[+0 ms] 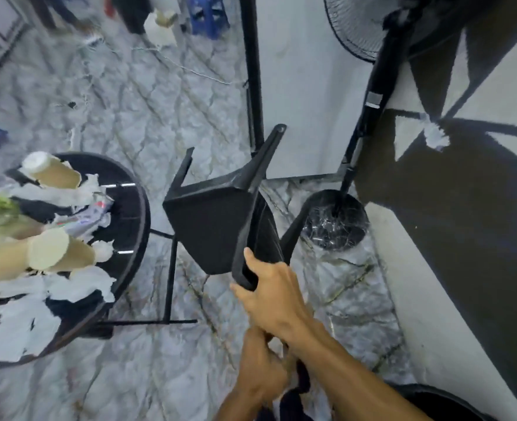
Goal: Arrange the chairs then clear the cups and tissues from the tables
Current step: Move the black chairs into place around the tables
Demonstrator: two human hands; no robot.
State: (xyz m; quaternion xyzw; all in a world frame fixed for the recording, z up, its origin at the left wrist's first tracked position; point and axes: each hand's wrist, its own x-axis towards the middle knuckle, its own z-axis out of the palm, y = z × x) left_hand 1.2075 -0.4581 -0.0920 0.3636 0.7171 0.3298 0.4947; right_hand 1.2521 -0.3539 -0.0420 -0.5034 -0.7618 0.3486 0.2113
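A black chair [208, 226] is tipped over in the middle of the floor, with its legs pointing up and away from me. My right hand [272, 296] grips the edge of its backrest. My left hand [260, 366] sits just below, fingers curled round a dark part of the same chair, partly hidden by my right forearm. At the left, a round black table [129, 214] carries several paper cups [53, 173] lying on their sides, among crumpled white tissues [77, 281] and wrappers.
A standing fan's round base [336, 220] rests on the floor just right of the chair, its pole rising to the fan head at the top. A black post [252, 71] stands behind the chair by a white wall. A blue stool [208, 13] is far back. Marble floor lies between.
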